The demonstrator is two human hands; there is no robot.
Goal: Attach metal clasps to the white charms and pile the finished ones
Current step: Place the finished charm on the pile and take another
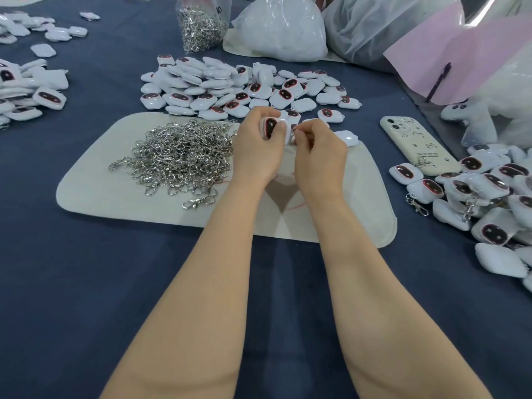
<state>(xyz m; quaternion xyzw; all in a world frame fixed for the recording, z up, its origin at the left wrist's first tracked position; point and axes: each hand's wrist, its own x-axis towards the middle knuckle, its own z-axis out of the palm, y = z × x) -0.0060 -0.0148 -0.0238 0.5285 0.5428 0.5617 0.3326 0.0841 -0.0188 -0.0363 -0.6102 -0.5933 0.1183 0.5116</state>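
Directly over the cream mat [115, 197], the left hand [257, 148] grips one white charm [270, 126], thumb across its dark face. The right hand [319, 152] pinches a small metal piece [293, 136] at that charm's right edge; its form is too small to tell. Loose clasps [181, 156] lie heaped on the mat, left of the hands. Finished charms [489, 194] are piled at right. Beyond lie unclasped charms [244, 87] and a bag of clasps [201, 27].

Four piles of white charms [230, 84] show, two at 10 o'clock, one at 12, one at 3, each beyond counting. There are one heap of metal clasps [181, 156], one clasp bag [201, 27], one phone [414, 145] and one mat [100, 182].
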